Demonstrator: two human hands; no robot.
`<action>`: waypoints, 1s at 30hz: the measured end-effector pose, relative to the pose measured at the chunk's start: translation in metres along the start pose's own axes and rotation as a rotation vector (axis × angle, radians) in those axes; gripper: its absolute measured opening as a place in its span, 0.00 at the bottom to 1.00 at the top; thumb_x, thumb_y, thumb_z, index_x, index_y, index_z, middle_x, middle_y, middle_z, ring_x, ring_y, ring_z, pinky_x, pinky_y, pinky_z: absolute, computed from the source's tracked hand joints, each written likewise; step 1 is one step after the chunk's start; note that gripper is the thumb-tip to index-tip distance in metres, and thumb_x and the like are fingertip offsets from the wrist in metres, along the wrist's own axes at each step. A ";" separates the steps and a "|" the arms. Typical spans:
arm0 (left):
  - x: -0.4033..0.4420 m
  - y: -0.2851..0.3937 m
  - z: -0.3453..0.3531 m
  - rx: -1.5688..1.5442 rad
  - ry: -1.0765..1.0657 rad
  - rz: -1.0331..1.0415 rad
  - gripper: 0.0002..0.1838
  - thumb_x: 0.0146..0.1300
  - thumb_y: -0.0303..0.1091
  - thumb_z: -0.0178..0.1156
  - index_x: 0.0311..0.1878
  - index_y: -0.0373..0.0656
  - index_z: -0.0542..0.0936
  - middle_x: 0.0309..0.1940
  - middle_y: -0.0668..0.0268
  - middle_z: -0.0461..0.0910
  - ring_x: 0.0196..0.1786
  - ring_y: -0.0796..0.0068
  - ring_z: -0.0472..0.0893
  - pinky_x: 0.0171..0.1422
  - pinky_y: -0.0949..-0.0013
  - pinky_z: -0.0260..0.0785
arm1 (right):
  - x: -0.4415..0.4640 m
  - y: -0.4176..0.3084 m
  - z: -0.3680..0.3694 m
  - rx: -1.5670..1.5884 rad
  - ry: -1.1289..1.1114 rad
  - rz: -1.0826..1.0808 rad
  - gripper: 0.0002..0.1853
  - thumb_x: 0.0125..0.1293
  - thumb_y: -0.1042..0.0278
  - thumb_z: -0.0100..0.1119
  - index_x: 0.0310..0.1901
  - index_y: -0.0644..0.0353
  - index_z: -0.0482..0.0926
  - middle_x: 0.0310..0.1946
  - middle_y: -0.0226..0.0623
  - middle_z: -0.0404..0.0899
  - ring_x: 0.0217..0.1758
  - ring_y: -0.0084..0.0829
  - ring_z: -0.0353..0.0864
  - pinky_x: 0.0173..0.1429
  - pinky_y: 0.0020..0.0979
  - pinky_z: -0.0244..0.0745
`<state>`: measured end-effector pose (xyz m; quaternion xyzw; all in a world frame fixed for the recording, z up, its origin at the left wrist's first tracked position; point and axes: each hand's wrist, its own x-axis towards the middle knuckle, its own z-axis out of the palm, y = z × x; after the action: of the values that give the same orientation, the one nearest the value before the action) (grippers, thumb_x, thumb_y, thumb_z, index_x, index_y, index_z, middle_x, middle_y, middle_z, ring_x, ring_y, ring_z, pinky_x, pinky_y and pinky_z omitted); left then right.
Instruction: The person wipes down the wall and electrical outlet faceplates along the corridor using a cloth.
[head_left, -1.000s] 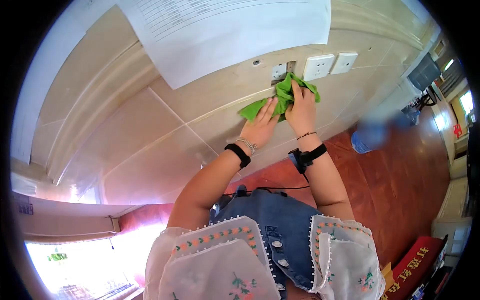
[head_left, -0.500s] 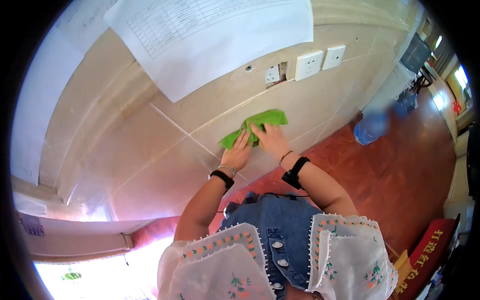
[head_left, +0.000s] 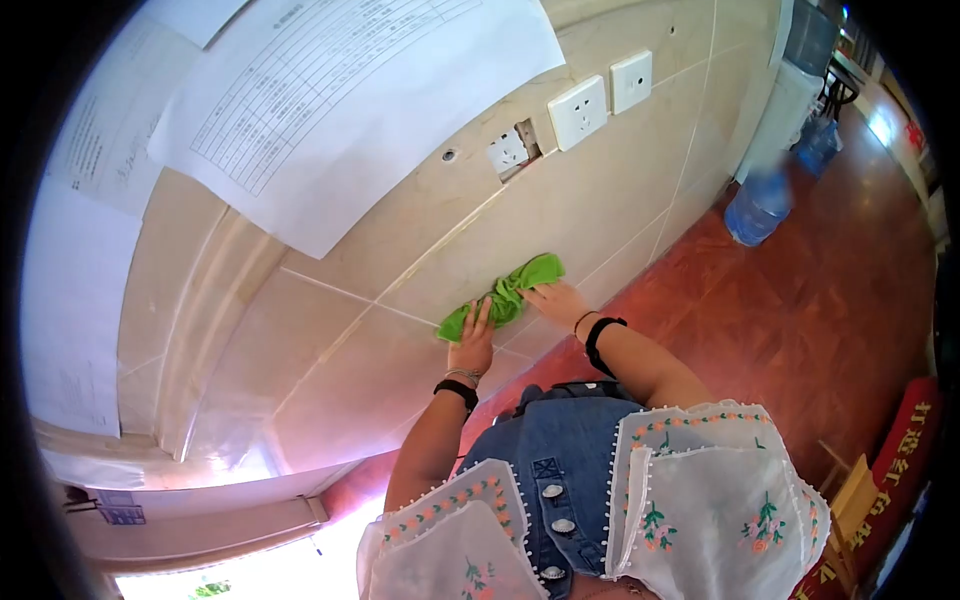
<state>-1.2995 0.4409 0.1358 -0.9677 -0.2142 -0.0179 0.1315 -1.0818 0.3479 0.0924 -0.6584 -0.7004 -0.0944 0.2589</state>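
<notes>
The green cloth (head_left: 512, 296) lies against the tiled wall (head_left: 610, 200), below the sockets and a little above the red floor (head_left: 740, 330), with a hand at either part of it. The left hand (head_left: 472, 350) lays its fingers over the lower end, and whether they close round the fabric or only press on it cannot be told. The right hand (head_left: 558, 304) grips the upper part, fingertips tucked into the folds and partly hidden. Set apart like this, the two hands probably spread the pressure along the cloth and keep it from slipping down the upright, smooth surface. Both arms reach forward, likely because the wall stands just in front of the body. The bare socket (head_left: 508, 152) sits in an open recess, while the covered socket (head_left: 577, 112) beside it has a white plate; both are well clear of the fingers. The printed sheet (head_left: 350, 120) hangs higher up, its lower corner away from the cloth. As for the cloth itself, it is bright green, soft-looking and thin, stretched slantwise into a crumpled strip, bunched and creased between the hands, with a flatter flap showing past the right fingers; whether it is damp cannot be made out
</notes>
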 end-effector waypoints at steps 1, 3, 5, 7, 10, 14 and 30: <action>0.004 -0.001 0.000 0.016 -0.013 0.012 0.19 0.56 0.27 0.49 0.52 0.46 0.76 0.73 0.68 0.46 0.74 0.65 0.47 0.71 0.54 0.53 | -0.001 0.003 0.007 0.015 0.013 0.014 0.23 0.54 0.68 0.57 0.54 0.51 0.72 0.42 0.34 0.71 0.48 0.34 0.73 0.49 0.36 0.70; 0.005 0.004 0.002 -0.074 -0.124 -0.010 0.20 0.56 0.25 0.48 0.54 0.45 0.75 0.73 0.70 0.44 0.74 0.65 0.46 0.70 0.53 0.54 | -0.004 0.005 0.012 0.059 0.038 0.077 0.19 0.53 0.68 0.57 0.49 0.53 0.73 0.41 0.34 0.71 0.46 0.34 0.73 0.48 0.35 0.70; 0.008 0.007 0.005 -0.051 -0.178 0.012 0.21 0.57 0.27 0.48 0.56 0.45 0.73 0.73 0.70 0.44 0.74 0.65 0.47 0.72 0.54 0.50 | -0.006 0.008 0.018 0.087 0.052 0.118 0.17 0.54 0.68 0.57 0.47 0.55 0.73 0.40 0.35 0.71 0.46 0.35 0.73 0.47 0.35 0.70; 0.012 0.010 0.003 -0.007 -0.255 0.044 0.21 0.58 0.29 0.47 0.57 0.43 0.72 0.73 0.70 0.43 0.74 0.67 0.47 0.73 0.55 0.48 | -0.006 0.010 0.019 0.115 0.068 0.171 0.15 0.54 0.68 0.57 0.45 0.56 0.73 0.40 0.36 0.71 0.46 0.35 0.73 0.47 0.35 0.71; 0.019 0.011 0.010 -0.016 -0.287 0.081 0.21 0.59 0.28 0.46 0.57 0.42 0.72 0.74 0.70 0.43 0.74 0.68 0.46 0.71 0.56 0.52 | -0.010 0.017 0.022 0.211 0.047 0.339 0.11 0.56 0.72 0.51 0.42 0.57 0.73 0.38 0.36 0.71 0.46 0.36 0.73 0.50 0.34 0.70; 0.041 0.010 0.019 -0.099 -0.371 0.181 0.21 0.60 0.25 0.45 0.57 0.43 0.70 0.74 0.73 0.38 0.75 0.68 0.43 0.61 0.50 0.65 | -0.018 0.045 0.022 0.279 0.070 0.652 0.11 0.56 0.74 0.50 0.42 0.58 0.72 0.39 0.40 0.70 0.48 0.41 0.71 0.51 0.37 0.69; 0.186 0.084 -0.049 -0.008 -0.037 0.381 0.18 0.55 0.29 0.50 0.50 0.41 0.76 0.72 0.66 0.50 0.73 0.69 0.51 0.66 0.61 0.59 | -0.007 0.176 0.058 0.851 0.484 1.547 0.22 0.54 0.80 0.53 0.53 0.66 0.66 0.52 0.53 0.69 0.53 0.52 0.70 0.53 0.41 0.70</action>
<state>-1.0950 0.4311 0.1794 -0.9915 -0.0294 0.0243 0.1246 -0.9245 0.3895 0.0032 -0.7553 0.0336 0.2359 0.6105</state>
